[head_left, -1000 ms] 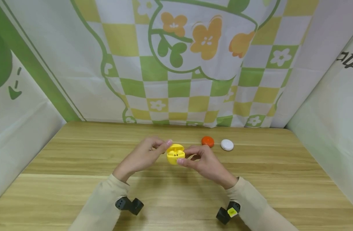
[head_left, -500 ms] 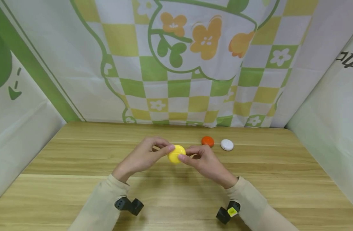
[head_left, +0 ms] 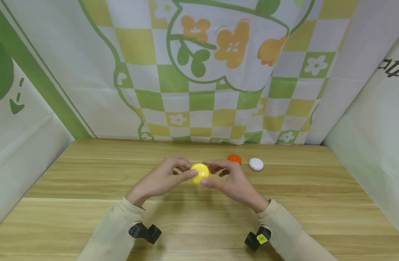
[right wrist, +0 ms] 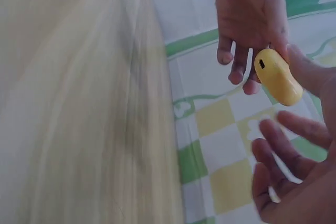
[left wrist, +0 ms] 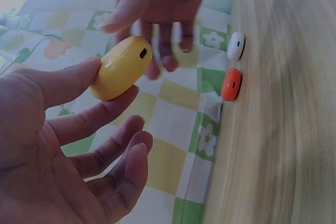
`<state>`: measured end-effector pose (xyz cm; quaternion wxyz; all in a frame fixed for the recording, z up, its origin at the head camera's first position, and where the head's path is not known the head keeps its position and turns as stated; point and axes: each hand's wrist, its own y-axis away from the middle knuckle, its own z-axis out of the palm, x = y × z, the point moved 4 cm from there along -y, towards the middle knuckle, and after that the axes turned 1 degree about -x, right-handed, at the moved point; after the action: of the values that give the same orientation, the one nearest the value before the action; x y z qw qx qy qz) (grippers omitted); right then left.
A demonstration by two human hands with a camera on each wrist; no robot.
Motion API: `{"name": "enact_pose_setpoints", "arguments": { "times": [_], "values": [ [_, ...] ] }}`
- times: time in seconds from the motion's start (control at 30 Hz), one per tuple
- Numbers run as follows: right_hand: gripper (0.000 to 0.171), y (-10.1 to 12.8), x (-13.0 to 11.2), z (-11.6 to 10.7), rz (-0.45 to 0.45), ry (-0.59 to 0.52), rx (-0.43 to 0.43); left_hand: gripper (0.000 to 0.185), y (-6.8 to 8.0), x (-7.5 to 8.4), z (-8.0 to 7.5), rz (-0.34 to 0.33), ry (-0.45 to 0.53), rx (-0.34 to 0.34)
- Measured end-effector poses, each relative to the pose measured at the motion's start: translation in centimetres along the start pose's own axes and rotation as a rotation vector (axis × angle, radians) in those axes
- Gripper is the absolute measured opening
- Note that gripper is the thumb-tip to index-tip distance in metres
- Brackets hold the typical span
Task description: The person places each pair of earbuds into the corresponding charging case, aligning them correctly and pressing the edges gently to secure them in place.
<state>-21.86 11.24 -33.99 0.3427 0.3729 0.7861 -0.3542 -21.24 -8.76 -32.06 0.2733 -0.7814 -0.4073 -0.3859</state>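
Note:
A glossy yellow earbud charging case [head_left: 202, 174], lid down, is held above the table. My left hand [head_left: 161, 177] pinches it between thumb and index finger, the other fingers curving loosely below in the left wrist view. A small dark port shows on the case [left wrist: 123, 66] there. My right hand [head_left: 233, 181] is spread around the other side of the case, thumb tip close to it. In the right wrist view, the right hand's fingers [right wrist: 283, 150] stand apart from the yellow case [right wrist: 281, 80], with a gap between.
An orange-red case [head_left: 234, 158] and a white case [head_left: 256, 164] lie on the wooden table [head_left: 193, 224] behind the right hand. A patterned cloth backdrop [head_left: 202, 99] rises at the table's far edge, with white side panels left and right.
One second ago the yellow case stood with its lid up; the lid has come down. The right hand's fingers have since loosened off it, while the left thumb has moved further onto the lid.

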Motion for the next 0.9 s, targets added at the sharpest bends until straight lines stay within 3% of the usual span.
{"name": "enact_pose_setpoints", "arguments": {
  "times": [0.1,0.17,0.3,0.53,0.67,0.9],
  "values": [
    [0.067,0.3,-0.7,0.0,-0.137,0.139,0.064,0.021,0.0,-0.1,0.2,0.003,-0.019,0.007],
    [0.073,0.5,-1.2,0.1,-0.224,0.204,0.083,0.022,-0.1,-0.1,0.3,0.007,-0.03,0.004],
    [0.065,0.7,-1.8,0.5,-0.319,0.267,0.098,0.024,-0.2,-0.2,0.7,0.002,-0.035,-0.016],
    [0.056,0.7,-2.0,0.7,-0.381,0.373,0.111,0.027,0.1,-0.5,0.9,-0.011,-0.042,-0.049],
    [0.056,0.4,-1.0,0.2,-0.311,0.453,0.102,0.035,0.3,-0.6,0.8,-0.053,-0.101,-0.045],
    [0.051,0.6,3.1,-2.8,0.022,0.576,0.083,0.048,0.7,-0.5,-0.9,-0.106,-0.206,0.031]
  ]
}}
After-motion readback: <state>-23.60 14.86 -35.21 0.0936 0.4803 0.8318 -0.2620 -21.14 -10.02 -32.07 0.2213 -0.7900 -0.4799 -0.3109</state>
